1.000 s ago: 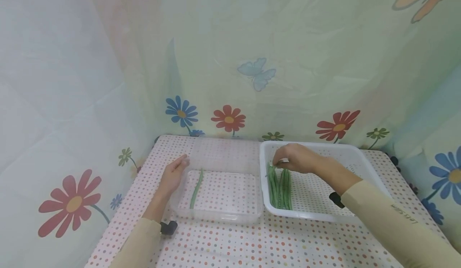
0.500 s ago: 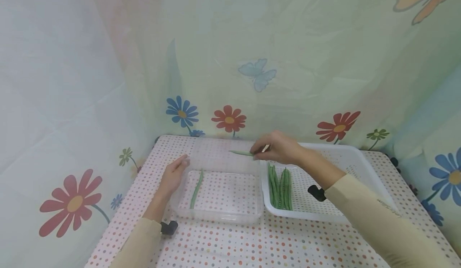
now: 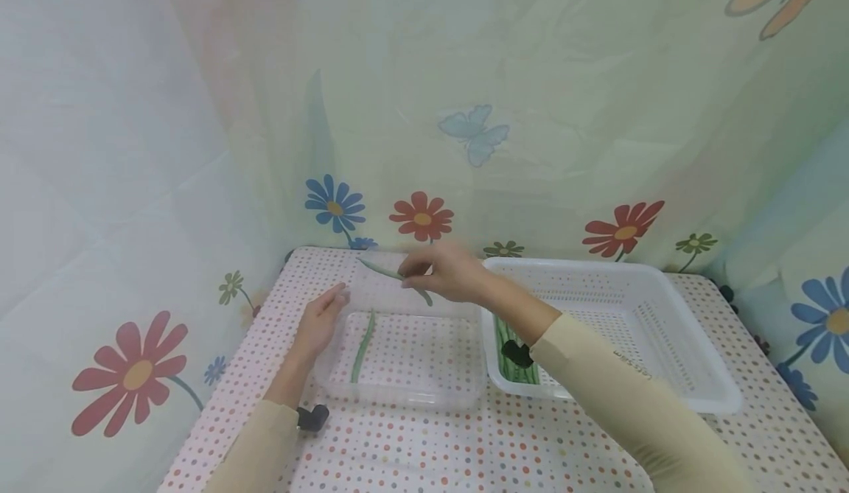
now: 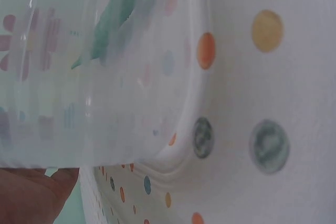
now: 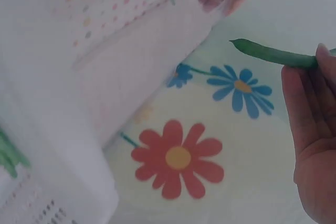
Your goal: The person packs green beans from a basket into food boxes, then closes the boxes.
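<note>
Centrally, head view: right hand pinches a green bean tightly in its fingers, left hand touching the clear container left of centre, fingers fairly straight; left wrist view: container upper left, hand lower left; right wrist view: pinched bean at right edge.
</note>
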